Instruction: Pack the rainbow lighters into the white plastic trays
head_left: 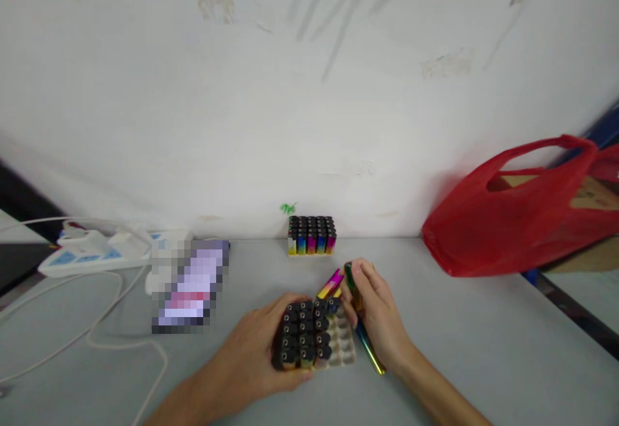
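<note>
My left hand (256,345) is wrapped around the left side of a pale moulded tray (347,348). Black-topped lighters (305,326) stand upright in rows across the tray's left and middle, while pockets show bare on its right. A shiny magenta and yellow lighter (331,283) leans at a slant by the tray's far right corner, near my right fingertips. My right hand (374,307) is closed around a shiny green and gold lighter (349,274). A blue and gold shiny piece (371,350) sticks out below that palm; whether it is held or lying there I cannot tell.
A full block of colourful lighters (312,236) stands against the wall. At left are a phone (196,284), a white power strip (101,255) and loose white cables (123,345). A red plastic bag (512,220) holding cardboard sits at the right.
</note>
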Motion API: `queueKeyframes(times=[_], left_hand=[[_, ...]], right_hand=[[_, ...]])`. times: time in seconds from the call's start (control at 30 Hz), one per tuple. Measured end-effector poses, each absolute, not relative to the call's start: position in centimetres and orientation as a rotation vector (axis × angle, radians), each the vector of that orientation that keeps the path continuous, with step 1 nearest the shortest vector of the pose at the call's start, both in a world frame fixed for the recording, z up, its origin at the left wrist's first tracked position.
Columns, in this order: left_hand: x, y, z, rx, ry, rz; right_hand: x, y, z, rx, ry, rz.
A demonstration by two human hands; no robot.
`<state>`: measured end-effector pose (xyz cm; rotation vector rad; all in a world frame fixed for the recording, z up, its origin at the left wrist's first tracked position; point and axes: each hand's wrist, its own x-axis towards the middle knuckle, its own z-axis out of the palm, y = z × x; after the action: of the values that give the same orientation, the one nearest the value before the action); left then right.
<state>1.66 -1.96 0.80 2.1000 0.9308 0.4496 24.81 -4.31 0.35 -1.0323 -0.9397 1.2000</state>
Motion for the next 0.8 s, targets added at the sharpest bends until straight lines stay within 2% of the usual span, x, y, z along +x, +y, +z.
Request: queueKeyframes(times=[0.13,0.37,0.8], left_hand=[[1.8,-2.0,1.0,2.105,0.939,0.438],[1.6,-1.9,0.8,2.107,0.929,0.468],[1.6,-1.9,0.4,2.109,0.926,0.474]], right_hand=[[24.9,-4.6,0.9,-1.119,-1.118,0.997],[25.3,-4.3,0.3,-1.148,-1.113,1.095],[25.6,-5.3,-0.3,-1.107,-1.343,0.861]])
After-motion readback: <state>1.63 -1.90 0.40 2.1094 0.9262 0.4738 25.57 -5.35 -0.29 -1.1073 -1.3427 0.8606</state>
